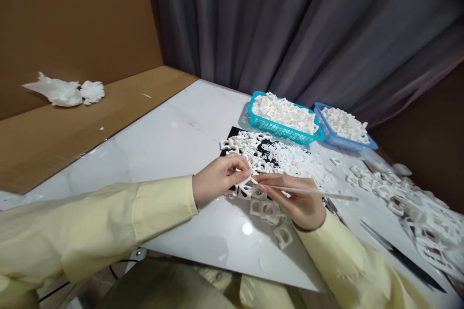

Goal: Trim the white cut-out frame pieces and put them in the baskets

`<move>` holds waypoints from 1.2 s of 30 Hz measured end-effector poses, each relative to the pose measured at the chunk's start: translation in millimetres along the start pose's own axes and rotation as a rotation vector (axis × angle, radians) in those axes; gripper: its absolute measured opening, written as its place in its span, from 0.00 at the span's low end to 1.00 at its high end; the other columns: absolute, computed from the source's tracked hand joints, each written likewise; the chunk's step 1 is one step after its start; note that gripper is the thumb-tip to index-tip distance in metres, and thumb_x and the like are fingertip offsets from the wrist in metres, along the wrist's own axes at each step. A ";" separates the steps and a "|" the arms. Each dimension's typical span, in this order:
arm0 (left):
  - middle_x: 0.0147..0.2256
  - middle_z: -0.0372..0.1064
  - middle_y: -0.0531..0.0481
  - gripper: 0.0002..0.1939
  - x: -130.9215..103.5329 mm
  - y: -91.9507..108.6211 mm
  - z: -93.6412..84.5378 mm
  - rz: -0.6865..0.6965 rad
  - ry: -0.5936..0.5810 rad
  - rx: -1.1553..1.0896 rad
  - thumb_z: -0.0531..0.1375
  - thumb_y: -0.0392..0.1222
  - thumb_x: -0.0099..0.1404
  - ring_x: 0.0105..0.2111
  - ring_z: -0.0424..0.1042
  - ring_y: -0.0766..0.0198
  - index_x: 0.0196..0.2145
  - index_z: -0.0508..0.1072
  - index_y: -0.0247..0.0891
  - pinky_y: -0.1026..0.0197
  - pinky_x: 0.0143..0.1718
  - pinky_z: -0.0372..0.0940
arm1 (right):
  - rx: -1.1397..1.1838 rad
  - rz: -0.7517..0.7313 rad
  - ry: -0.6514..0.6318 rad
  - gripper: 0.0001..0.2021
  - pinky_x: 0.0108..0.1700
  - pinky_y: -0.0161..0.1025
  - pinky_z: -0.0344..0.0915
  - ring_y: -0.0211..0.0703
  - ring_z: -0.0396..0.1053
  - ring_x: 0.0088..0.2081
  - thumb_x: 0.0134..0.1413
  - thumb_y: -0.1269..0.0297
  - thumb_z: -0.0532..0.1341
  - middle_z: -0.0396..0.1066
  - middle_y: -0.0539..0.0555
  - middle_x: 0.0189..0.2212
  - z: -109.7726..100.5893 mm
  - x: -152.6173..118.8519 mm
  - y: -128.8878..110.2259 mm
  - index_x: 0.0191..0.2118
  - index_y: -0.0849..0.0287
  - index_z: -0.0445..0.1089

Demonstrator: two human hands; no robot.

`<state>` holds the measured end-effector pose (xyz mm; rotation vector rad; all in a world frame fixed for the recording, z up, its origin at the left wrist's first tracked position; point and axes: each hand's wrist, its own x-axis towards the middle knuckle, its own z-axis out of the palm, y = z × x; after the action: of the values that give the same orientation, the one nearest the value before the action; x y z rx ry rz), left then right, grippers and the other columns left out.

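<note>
My left hand (pixel 224 178) is closed in a pinch on a small white plastic piece (pixel 247 187) with openings in it. Beside it, my right hand (pixel 297 198) grips a thin pale stick-like tool (pixel 326 195), whose tip end meets the piece and is partly hidden by my fingers. Beneath and behind both hands, many white plastic pieces (pixel 250 144) lie heaped on a black mat (pixel 235 131). Several square-framed pieces (pixel 267 210) rest on the table below my right hand, with a single one (pixel 282 235) nearer the front edge.
A turquoise basket (pixel 279 130) and a blue basket (pixel 346 143), both full of white pieces, stand at the back. To the right lie black tweezers (pixel 406 258), a metal tool (pixel 335 211) and a spread of white frames (pixel 431 222). Crumpled white plastic (pixel 61 91) sits on the cardboard at left.
</note>
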<state>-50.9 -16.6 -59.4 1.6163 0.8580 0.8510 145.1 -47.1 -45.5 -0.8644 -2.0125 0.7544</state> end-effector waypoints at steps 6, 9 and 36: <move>0.32 0.67 0.47 0.13 -6.2 6.4 2.4 -0.218 -0.045 -0.167 0.55 0.48 0.60 0.34 0.66 0.62 0.31 0.68 0.34 0.58 0.38 0.60 | -0.045 -0.130 -0.008 0.08 0.42 0.44 0.70 0.43 0.72 0.39 0.52 0.75 0.60 0.75 0.56 0.37 -0.8 3.4 5.7 0.35 0.58 0.74; 0.26 0.64 0.52 0.14 -8.5 7.5 4.4 -0.218 -0.025 -0.228 0.57 0.50 0.59 0.29 0.64 0.65 0.28 0.65 0.35 0.61 0.33 0.58 | -0.113 -0.190 -0.004 0.08 0.44 0.50 0.66 0.45 0.69 0.40 0.50 0.75 0.62 0.75 0.55 0.36 -0.9 6.1 11.2 0.35 0.56 0.75; 0.29 0.62 0.54 0.05 -13.5 4.8 12.1 -0.132 0.055 -0.195 0.53 0.40 0.64 0.32 0.64 0.65 0.31 0.61 0.37 0.61 0.36 0.58 | 0.125 0.315 0.096 0.05 0.28 0.34 0.69 0.37 0.71 0.25 0.47 0.64 0.66 0.73 0.51 0.23 9.0 1.1 -0.9 0.23 0.56 0.75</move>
<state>-46.4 -34.8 -58.2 1.3575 0.8814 0.8612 136.7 -48.6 -48.9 -1.1358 -1.7452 0.9823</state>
